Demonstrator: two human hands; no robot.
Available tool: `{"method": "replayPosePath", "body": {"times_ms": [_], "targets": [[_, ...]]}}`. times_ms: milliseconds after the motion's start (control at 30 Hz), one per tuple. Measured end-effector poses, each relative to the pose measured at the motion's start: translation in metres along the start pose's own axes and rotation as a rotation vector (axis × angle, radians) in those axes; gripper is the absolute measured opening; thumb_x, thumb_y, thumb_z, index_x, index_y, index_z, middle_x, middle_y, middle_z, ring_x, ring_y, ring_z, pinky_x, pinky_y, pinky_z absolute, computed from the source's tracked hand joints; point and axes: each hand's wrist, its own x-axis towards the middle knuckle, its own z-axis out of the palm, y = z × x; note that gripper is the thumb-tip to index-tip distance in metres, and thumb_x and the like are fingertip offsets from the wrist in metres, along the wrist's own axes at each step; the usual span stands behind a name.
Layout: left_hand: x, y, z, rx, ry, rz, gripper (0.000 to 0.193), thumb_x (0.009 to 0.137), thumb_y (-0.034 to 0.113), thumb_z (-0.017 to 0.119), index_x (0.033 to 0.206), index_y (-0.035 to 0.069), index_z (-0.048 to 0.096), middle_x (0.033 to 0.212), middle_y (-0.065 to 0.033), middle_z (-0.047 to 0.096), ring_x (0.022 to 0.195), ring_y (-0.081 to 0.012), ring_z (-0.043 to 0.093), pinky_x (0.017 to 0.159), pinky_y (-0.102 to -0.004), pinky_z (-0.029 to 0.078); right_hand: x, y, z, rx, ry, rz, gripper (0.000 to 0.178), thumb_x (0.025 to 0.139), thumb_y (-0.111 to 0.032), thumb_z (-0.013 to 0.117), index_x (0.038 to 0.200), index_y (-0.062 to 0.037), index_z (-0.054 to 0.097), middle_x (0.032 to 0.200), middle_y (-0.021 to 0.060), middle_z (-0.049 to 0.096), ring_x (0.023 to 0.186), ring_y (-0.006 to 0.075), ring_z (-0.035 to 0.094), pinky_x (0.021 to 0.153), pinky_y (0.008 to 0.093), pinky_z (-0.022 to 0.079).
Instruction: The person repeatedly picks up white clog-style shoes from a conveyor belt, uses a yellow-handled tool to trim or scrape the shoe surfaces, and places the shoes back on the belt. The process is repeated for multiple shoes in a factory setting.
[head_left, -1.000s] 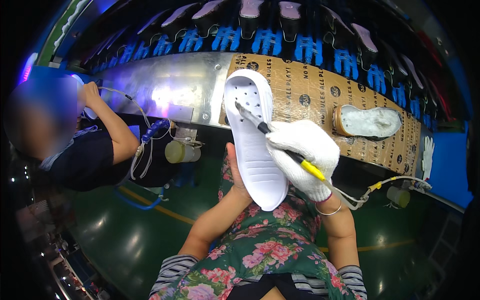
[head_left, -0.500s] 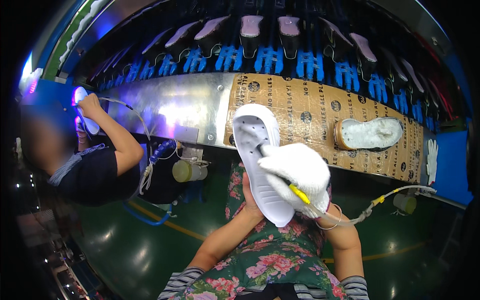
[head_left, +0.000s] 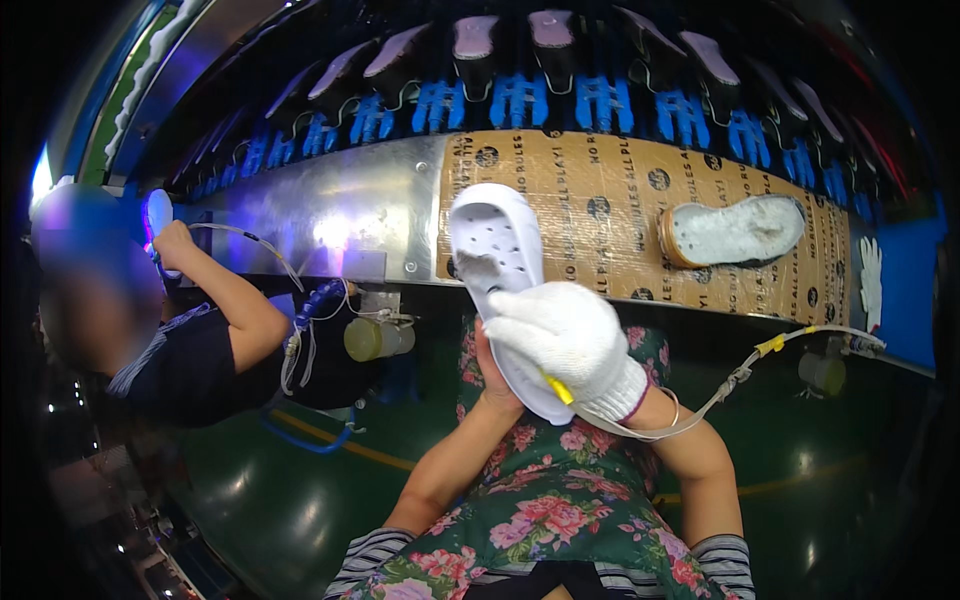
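factory line, dim, green floor below; metal-fronted conveyor ledge runs across, cardboard sheet laid over its right part.

- far left: co-worker's hand on a small pale piece, thin hose trailing; pale jar hung under the ledge.
- top: rack of blue holders carrying pale soles.
- centre: white perforated clog sole, held upright over the lap. likely light, foam-soft, bends under pressure; best gripped at the heel end and along the sides.
- left hand, bare, closed on the sole's lower end from behind.
- right hand, white-gloved, clamped on a yellow-tipped applicator, pressed to the sole face; its tube runs right, may snag.
- right: fuzzy white insole on the cardboard.
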Motion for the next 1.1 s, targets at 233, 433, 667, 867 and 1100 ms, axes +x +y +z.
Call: {"method": "replayPosePath", "body": {"times_ms": [233,433,667,867,1100], "targets": [[0.008,0.023,0.024,-0.231,-0.287,0.101,0.097,0.096,0.085,0.035,0.164,0.016,0.029,0.159,-0.0133,0.046,0.143,-0.0321,0.049,0.12,-0.0517,0.04,-0.002,0.006,-0.013,0.073,0.021,0.069,0.032,0.076,-0.008,0.081,0.107,-0.0083,0.078,0.111,0.0146,0.078,0.094,0.0326,0.076,0.082,0.0422,0.059],[0.018,0.036,0.046,-0.082,-0.318,0.136,0.107,0.089,0.092,0.039,0.161,0.014,0.035,0.144,-0.0225,0.058,0.129,-0.0386,0.061,0.113,-0.0541,0.047,-0.005,-0.005,-0.011,0.308,-0.12,0.131,0.025,0.077,-0.009,0.082,0.102,-0.009,0.079,0.111,0.012,0.079,0.097,0.0322,0.076,0.083,0.0411,0.059],[0.021,0.045,0.042,-0.145,-0.284,-0.05,0.108,0.086,0.092,0.046,0.155,0.008,0.04,0.144,-0.0224,0.056,0.121,-0.0467,0.06,0.1,-0.0634,0.052,-0.016,-0.012,-0.001,0.164,-0.254,0.05,0.029,0.076,-0.007,0.082,0.104,-0.0119,0.077,0.105,0.0073,0.077,0.093,0.0296,0.075,0.081,0.0395,0.059],[0.028,0.049,0.052,-0.245,-0.37,0.01,0.112,0.082,0.093,0.05,0.157,0.01,0.039,0.146,-0.0207,0.052,0.119,-0.0462,0.058,0.094,-0.0644,0.053,-0.008,-0.002,-0.017,0.212,-0.163,0.067,0.028,0.078,-0.006,0.082,0.104,-0.012,0.078,0.106,0.0086,0.077,0.094,0.0303,0.076,0.081,0.04,0.059],[0.037,0.058,0.052,-0.242,-0.56,-0.073,0.115,0.076,0.091,0.062,0.158,0.014,0.037,0.148,-0.0204,0.049,0.116,-0.0439,0.056,0.092,-0.0586,0.054,-0.01,-0.01,-0.022,0.393,-0.178,0.128,0.028,0.075,-0.007,0.085,0.102,-0.0134,0.08,0.102,0.0052,0.079,0.091,0.0263,0.076,0.079,0.0389,0.06]]}}
